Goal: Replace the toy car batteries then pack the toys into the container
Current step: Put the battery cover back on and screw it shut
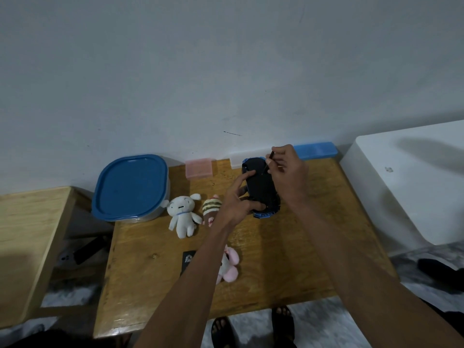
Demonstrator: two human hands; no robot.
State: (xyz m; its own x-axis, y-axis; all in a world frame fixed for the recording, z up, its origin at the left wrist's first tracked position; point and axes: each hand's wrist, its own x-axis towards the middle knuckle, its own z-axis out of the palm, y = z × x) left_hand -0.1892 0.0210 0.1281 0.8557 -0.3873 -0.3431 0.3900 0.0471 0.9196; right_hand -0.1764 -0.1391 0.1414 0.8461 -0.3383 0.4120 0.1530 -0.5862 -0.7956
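Note:
A blue toy car (258, 183) lies upside down on the wooden table (288, 259), its dark underside up. My left hand (238, 200) grips the car's near left side, with the thumb resting on the underside. My right hand (288, 169) pinches a thin dark screwdriver (268, 164) whose tip touches the underside near the far end. A white plush dog (183, 213), a striped plush toy (211, 207) and a pink plush toy (229, 266) lie on the table. The container (130, 187), with its blue lid on, stands at the far left.
A small pink box (199, 168), a clear box (237, 160) and a blue box (315, 149) sit along the wall. A black card (187, 259) lies beside my left forearm. A white appliance (406, 182) stands to the right, a lower wooden table (27, 234) to the left.

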